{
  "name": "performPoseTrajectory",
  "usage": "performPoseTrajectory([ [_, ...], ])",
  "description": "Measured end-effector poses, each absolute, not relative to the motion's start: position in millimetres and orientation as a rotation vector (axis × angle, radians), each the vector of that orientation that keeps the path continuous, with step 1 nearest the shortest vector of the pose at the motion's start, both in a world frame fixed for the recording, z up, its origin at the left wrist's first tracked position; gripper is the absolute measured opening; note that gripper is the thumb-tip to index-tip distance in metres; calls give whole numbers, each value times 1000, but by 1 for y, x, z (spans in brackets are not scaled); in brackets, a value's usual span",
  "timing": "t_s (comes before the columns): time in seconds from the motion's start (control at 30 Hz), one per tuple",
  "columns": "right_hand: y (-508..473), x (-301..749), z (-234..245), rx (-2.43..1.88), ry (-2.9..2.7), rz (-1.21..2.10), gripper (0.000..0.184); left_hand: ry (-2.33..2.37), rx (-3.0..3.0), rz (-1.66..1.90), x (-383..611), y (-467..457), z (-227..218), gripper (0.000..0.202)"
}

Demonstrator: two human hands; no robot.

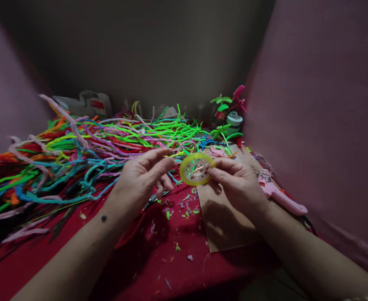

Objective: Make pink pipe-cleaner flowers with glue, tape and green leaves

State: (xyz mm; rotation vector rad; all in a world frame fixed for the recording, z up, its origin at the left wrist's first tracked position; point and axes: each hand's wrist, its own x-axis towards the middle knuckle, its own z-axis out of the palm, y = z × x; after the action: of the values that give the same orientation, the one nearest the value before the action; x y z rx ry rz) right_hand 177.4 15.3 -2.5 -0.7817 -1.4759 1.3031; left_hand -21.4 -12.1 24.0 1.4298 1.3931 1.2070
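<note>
A roll of yellow tape (197,169) with a white, hole-patterned core is held up over the table. My right hand (238,182) pinches its right edge between thumb and fingers. Just left of the roll, my left hand (146,175) has its fingers apart and holds nothing that I can see. Beneath the left hand lies a pair of scissors (152,200), mostly hidden by the hand and wrist. A brown cardboard sheet (224,230) lies under my right hand.
Many fuzzy pipe cleaners (86,146) are heaped across the left and back. A pink glue gun (281,196) rests at the right, its cord trailing. Pipe-cleaner flowers (221,130) stand near a pale-lidded bottle (234,121). Colourful scraps litter the red cloth (159,259).
</note>
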Motion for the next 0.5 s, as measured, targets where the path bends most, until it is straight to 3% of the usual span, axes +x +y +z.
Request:
performPoseTrajectory([
  [0.1, 20, 185, 2, -779, -1445, 1148, 11, 1641, 1669, 1263, -30, -5, 23, 26],
  [0.2, 22, 187, 3, -795, -1414, 1271, 13, 1717, 1870, 1091, -34, 0, 21, 20],
  [0.33, 19, 181, -4, -764, -1340, 1597, 20, 1528, 1735, 1039, -27, -5, 22, 25],
  [0.5, 12, 173, -14, -807, -1435, 1563, 32, 1244, 1459, 937, -16, -14, 22, 30],
])
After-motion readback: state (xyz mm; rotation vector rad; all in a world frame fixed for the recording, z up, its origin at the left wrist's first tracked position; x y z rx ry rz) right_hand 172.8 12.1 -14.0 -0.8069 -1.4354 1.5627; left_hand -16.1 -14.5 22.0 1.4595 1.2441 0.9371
